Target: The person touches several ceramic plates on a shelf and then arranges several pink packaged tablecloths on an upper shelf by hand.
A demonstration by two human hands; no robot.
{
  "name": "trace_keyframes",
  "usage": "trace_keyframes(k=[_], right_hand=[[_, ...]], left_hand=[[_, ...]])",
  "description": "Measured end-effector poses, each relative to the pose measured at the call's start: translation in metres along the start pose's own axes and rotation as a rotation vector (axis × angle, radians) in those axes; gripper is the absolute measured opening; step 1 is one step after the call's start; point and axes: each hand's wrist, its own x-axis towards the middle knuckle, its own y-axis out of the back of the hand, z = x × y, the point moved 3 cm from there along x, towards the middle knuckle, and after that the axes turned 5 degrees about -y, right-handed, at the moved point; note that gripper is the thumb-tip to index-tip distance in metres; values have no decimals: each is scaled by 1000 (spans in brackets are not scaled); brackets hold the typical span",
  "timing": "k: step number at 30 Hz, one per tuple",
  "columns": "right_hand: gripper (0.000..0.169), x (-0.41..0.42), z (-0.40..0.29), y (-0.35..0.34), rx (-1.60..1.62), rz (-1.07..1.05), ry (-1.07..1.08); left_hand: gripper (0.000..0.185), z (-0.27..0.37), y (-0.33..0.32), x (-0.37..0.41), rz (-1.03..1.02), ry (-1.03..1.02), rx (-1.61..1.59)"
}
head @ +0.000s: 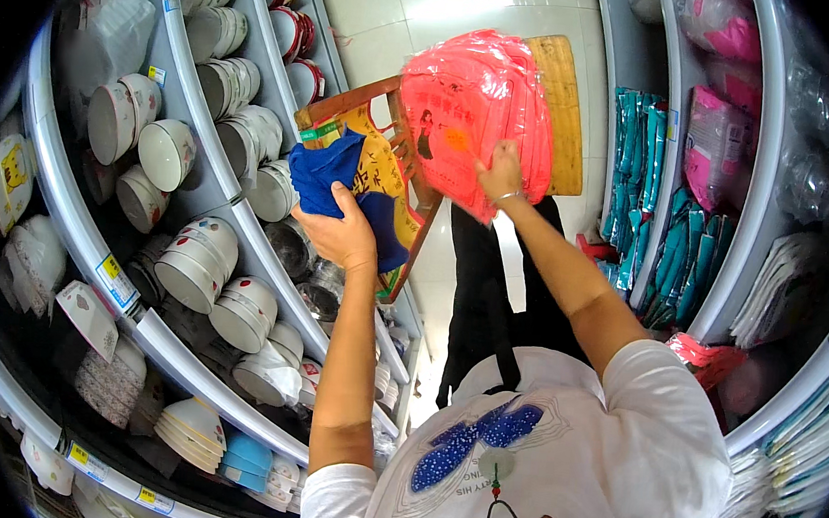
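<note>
My left hand (340, 231) holds a bunched blue cloth (325, 168), its thumb on top and its fingers underneath. Just beyond the cloth is a yellow printed sheet or bag (384, 176) bearing dark writing, against a brown wooden frame (344, 102) with slats. My right hand (503, 172) has its bent fingers on the front of a stack of bright pink plastic packages (471, 95). The packages are glossy, printed with a dark figure and writing, and overlap a wooden board or seat (561, 110). The fingertips of my right hand are partly blurred.
Shelves on the left carry nested white bowls (197, 264) and red-rimmed bowls (303, 82). To the right, shelves hold teal packets (633, 167) and pink bagged goods (715, 147). Pale floor tiles (449, 2) show between the shelves.
</note>
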Motion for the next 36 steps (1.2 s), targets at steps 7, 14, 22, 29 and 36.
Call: trace_keyframes(k=[7, 14, 22, 29, 36], right_hand=[[46, 5, 25, -48, 870, -246, -749], [49, 15, 1, 33, 671, -315, -395], [41, -99, -55, 258, 693, -185, -288], [46, -251, -73, 377, 679, 167, -135], [39, -367, -99, 410, 774, 505, -133]], left_hand=[[58, 3, 2, 0, -10, 22, 34], [57, 8, 5, 2, -40, 46, 65], [65, 2, 9, -2, -47, 14, 63], [69, -17, 5, -1, -56, -119, -132], [44, 54, 65, -12, -170, -558, -689]])
